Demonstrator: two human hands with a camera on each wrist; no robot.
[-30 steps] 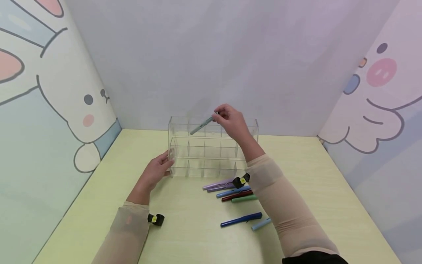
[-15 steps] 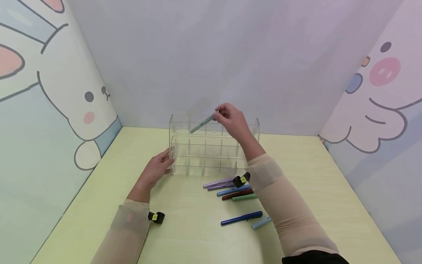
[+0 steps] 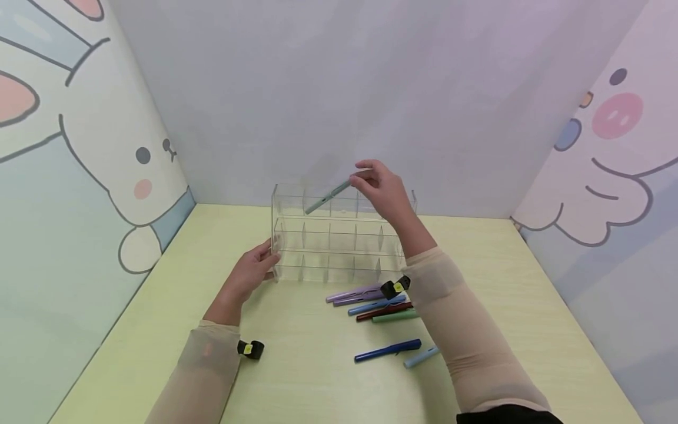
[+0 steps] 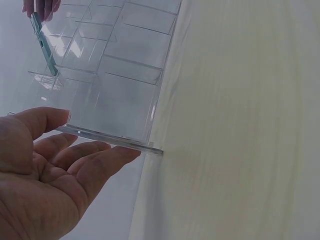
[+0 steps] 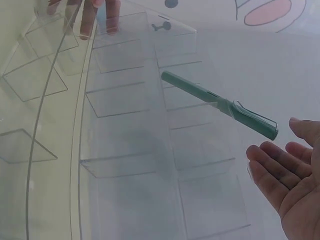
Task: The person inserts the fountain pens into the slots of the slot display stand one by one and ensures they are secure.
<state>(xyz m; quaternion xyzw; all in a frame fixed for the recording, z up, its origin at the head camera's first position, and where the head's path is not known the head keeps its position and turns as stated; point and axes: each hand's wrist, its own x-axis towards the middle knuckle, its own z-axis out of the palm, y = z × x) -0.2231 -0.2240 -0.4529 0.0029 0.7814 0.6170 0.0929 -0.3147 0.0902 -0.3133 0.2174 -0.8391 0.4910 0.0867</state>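
Note:
A clear acrylic pen rack [image 3: 341,242] with three stepped tiers of compartments stands on the table. My left hand [image 3: 250,274] grips its left side wall, thumb on one face and fingers on the other, as the left wrist view [image 4: 55,165] shows. A green capped pen [image 5: 220,106] lies slanted across the top tier, its lower end to the left and its clip end up to the right. Just beyond that clip end is my right hand [image 5: 295,175], fingers spread and loosely bent, with a small gap from the pen in the right wrist view.
In front of the rack lie several pens: two purple ones [image 3: 354,294], a blue one [image 3: 371,307], a dark red one [image 3: 378,313] and a green one [image 3: 394,317]. Nearer are a dark blue pen [image 3: 386,351] and a light blue pen [image 3: 421,357]. A grey wall [image 3: 339,88] rises behind.
My right hand has let go of the green pen and drawn slightly up and to the right. The pen stays slanted at the top tier. My left hand keeps its place.

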